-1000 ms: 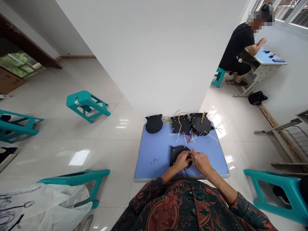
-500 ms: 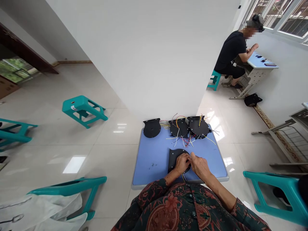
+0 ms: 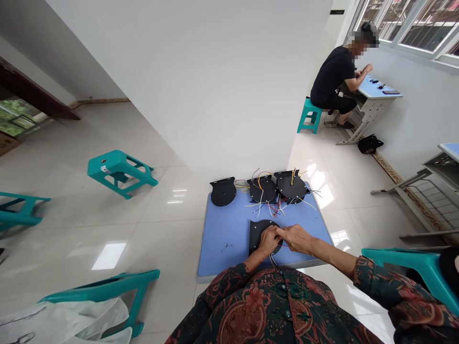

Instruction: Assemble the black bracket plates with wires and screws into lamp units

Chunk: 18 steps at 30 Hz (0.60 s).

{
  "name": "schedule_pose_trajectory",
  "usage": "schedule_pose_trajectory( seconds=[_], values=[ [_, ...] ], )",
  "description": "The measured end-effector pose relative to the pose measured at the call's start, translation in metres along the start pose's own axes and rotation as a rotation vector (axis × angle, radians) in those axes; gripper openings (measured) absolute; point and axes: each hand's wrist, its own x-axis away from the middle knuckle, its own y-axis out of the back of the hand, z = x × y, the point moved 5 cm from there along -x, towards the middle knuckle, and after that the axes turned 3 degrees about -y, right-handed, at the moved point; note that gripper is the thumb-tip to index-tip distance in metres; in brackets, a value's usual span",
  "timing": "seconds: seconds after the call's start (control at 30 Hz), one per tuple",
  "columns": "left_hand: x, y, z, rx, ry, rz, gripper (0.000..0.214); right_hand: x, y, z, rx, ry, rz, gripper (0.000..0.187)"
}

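Black rounded metal plate [image 3: 255,239] sits near you on the blue bench [image 3: 225,224]; your left hand [image 3: 268,240] curls over it, pressing it steady, while your outstretched right hand [image 3: 297,238] reaches across, whether it pinches anything hidden.

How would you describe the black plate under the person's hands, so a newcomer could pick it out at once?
On the blue-topped table, near the edge closest to the wearer, lies a black plate, with the left hand on it and the right hand reaching across. Unlike the row of black plates at the far edge, it lies alone, just right of some small screws.
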Motion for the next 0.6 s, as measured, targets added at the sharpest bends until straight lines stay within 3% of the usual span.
schedule_pose_trajectory(
  seconds=[0.07,0.17,0.23,0.33,0.5,0.6],
  values=[
    [-0.001,0.0,-0.002,-0.004,0.007,-0.005,0.018,0.001,0.003,0.001,0.0,-0.13,-0.049,0.019],
    [-0.001,-0.001,-0.003,-0.003,0.025,-0.019,0.018,0.005,0.005,0.002,0.003,-0.322,-0.116,0.024],
    [-0.001,-0.002,-0.003,-0.001,0.041,-0.027,0.017,0.006,0.006,0.006,0.011,-0.359,-0.135,0.017],
    [0.0,-0.002,-0.001,0.003,0.064,-0.035,0.015,0.006,0.008,0.011,0.031,-0.265,-0.141,0.022],
    [-0.001,-0.002,-0.001,0.001,0.086,-0.04,0.012,0.006,0.011,0.006,0.087,0.068,-0.171,0.029],
    [-0.002,-0.004,-0.003,-0.002,0.092,-0.036,0.013,0.006,0.012,-0.004,0.039,-0.018,-0.195,0.016]
  ],
)
